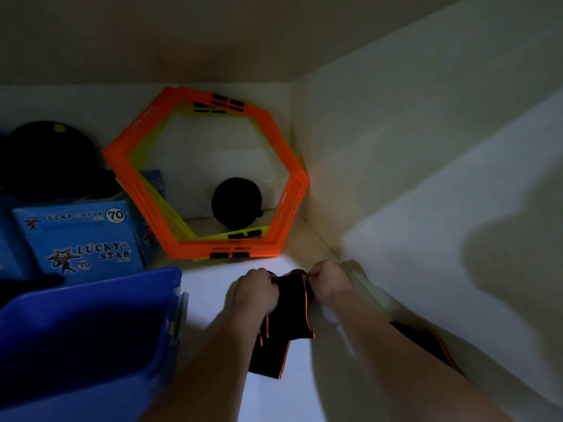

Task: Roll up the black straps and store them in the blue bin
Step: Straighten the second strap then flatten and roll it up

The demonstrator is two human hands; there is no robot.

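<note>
A black strap with orange edging [292, 303] lies on the white shelf between my hands, its loose end trailing toward me. My left hand [253, 292] grips its left side and my right hand [327, 280] pinches its rolled far end. Another black strap with orange edging [426, 342] lies partly hidden under my right forearm. The blue bin [91, 324] stands at the lower left, its inside dark. A rolled black strap [237, 204] stands at the back, seen through the orange hexagons.
Orange and yellow hexagon rings [195, 178] lean against the back wall. Blue Lucky Star boxes [79, 239] stand behind the bin, with dark round objects [45, 153] above them. A white side wall [426, 193] closes the shelf on the right.
</note>
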